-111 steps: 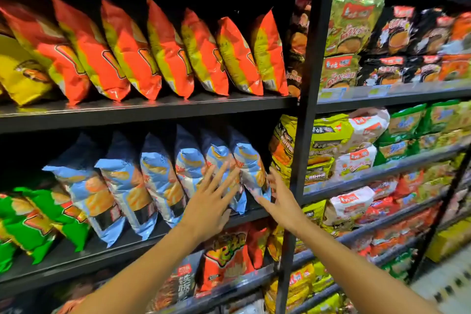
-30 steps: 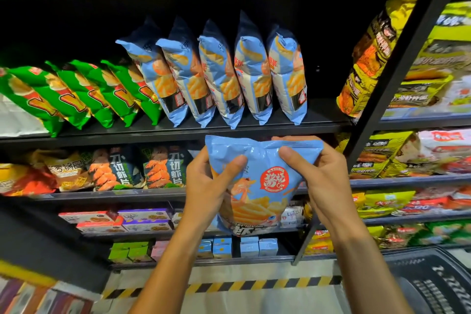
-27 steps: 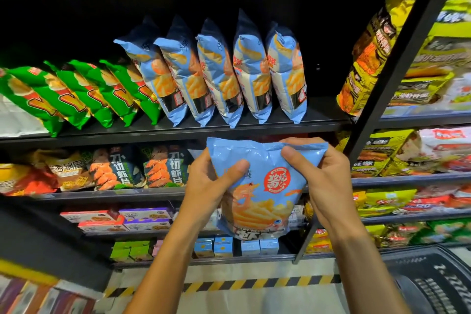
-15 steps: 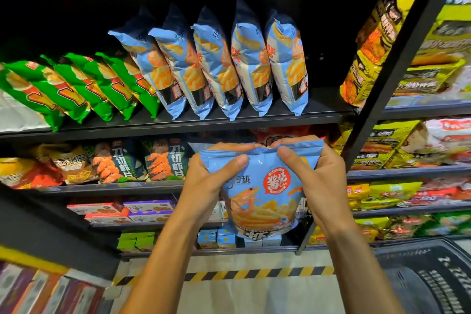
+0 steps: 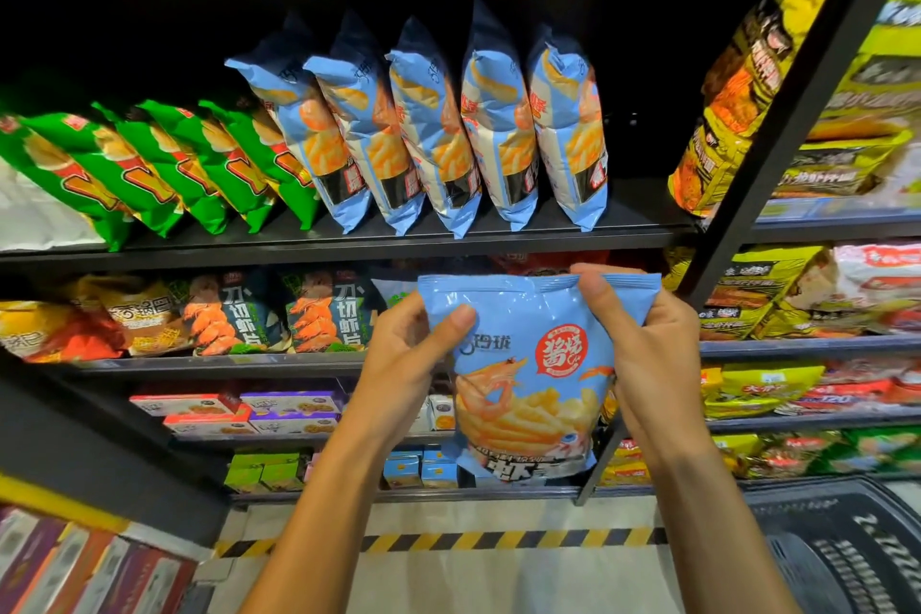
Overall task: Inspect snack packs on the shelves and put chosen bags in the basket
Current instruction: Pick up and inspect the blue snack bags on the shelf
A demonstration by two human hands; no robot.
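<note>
While both hands, left hand (image 5: 398,364) and right hand (image 5: 653,344), pinch the blue bag (image 5: 528,379) with curled fingers, it could slip or miss the basket (image 5: 847,553) below them.

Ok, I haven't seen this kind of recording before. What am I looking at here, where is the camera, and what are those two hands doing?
There is no machine here: a person wears one wide-angle camera on the head, looking forward and down, so you see their own bare arms. The left hand and the right hand both grip a light blue snack bag by its upper part, its printed front facing the camera. Behind it stand dark store shelves: five matching blue bags upright in a row, with green bags to their left. At the lower right is a dark basket on the floor; the held bag is not in it yet.
</note>
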